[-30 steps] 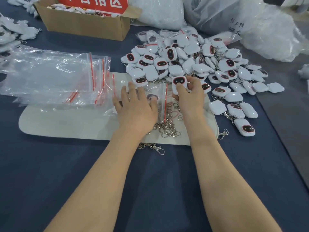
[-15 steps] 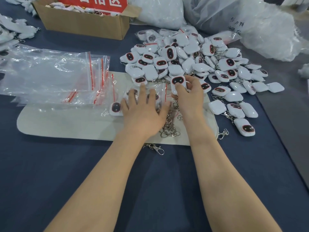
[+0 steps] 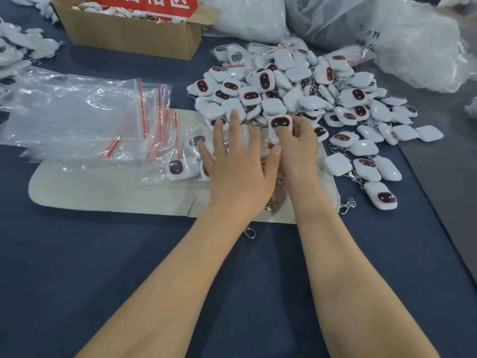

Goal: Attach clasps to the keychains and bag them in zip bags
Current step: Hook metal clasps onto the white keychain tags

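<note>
The keychain pile (image 3: 296,94) sat at one o'clock, the zip bags (image 3: 77,117) at ten. The left hand (image 3: 240,171) had slid right, fingers spread flat, uncovering a bagged keychain (image 3: 176,169) at its nine o'clock: one looked done! The right hand (image 3: 299,148) still pinched the next keychain (image 3: 280,124).

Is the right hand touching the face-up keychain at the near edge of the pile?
Touching. The head view shows the right hand pinching the keychain, with one finger lying over the lower edge of its dark face.
</note>
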### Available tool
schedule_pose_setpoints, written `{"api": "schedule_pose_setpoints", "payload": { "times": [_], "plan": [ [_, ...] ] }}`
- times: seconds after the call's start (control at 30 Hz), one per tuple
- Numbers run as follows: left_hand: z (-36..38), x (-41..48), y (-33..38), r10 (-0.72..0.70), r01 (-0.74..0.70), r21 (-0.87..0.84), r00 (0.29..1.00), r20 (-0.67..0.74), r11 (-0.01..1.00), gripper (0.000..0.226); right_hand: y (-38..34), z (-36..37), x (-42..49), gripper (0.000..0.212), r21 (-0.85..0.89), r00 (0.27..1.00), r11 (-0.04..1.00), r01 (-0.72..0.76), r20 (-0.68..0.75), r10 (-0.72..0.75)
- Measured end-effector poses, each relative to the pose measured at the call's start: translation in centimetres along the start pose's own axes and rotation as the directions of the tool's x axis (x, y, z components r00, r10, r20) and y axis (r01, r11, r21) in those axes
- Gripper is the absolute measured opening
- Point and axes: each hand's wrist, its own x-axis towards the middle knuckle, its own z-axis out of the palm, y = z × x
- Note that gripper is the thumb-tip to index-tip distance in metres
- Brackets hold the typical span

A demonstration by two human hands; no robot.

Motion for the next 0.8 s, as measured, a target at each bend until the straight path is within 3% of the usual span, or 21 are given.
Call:
{"api": "schedule_pose_setpoints", "payload": {
  "times": [0.13,0.33,0.53,0.7,0.8],
  "plan": [
    [0.2,0.1,-0.4,-0.066,0.066,0.000,0.993,0.101,0.998,0.062,0.3,0.1,0.1,0.028,0.000,1.000,1.000,0.009,-0.001,-0.009],
    [-0.5,0.2,-0.6,-0.086,0.085,0.013,0.990,0.110,0.996,0.065,0.2,0.1,0.0,0.026,-0.026,1.000,1.000,0.010,-0.002,-0.010],
    [-1.6,0.4,-0.8,-0.113,0.112,-0.028,0.993,-0.030,0.993,0.058,0.1,0.0,0.0,0.025,-0.011,1.000,1.000,0.006,-0.007,-0.006],
    [-2.0,0.5,-1.4,-0.175,0.175,-0.098,0.985,0.010,0.980,0.061,-0.1,0.0,-0.1,0.027,0.002,1.000,1.000,0.020,-0.014,-0.020],
    [-2.0,0.9,-1.7,-0.130,0.113,-0.149,0.985,-0.112,0.982,0.061,-0.1,0.0,-0.1,0.026,-0.011,1.000,1.000,0.000,-0.010,0.000]
  ]
}}
